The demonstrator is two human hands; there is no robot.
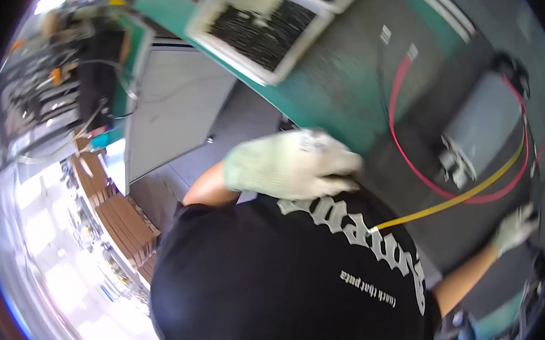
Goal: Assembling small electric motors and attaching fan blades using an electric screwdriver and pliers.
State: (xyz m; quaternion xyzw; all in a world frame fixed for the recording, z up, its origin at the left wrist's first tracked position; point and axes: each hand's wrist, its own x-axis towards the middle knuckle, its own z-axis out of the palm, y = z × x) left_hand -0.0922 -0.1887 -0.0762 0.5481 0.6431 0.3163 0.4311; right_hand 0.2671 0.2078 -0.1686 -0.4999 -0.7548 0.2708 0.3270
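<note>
Grey cylinder [487, 122] on the counter [346, 109], beyond both gloved hands

The cylinder lies on the dark mat [451, 230], in from the counter's near edge, toward the right end. It is well to the right of the left hand [308, 163] and nearer the right hand [516, 230], apart from both.

The left hand is in front of the black shirt [265, 277], by the near edge, its fingers bent and blurred; I cannot tell whether it grips anything. The right hand reaches out toward the counter's right end, fingers partly bent, small and blurred; its hold cannot be told either.

A red cable [394, 96] loops from the cylinder around to a white connector [412, 51] lying farther left on the counter. A yellow cable [437, 208] crosses the red one, its tip showing against the shirt front, below and right of the left hand. Along the near edge, farther left, stands a white tray [303, 49] of black parts [257, 33].
</note>
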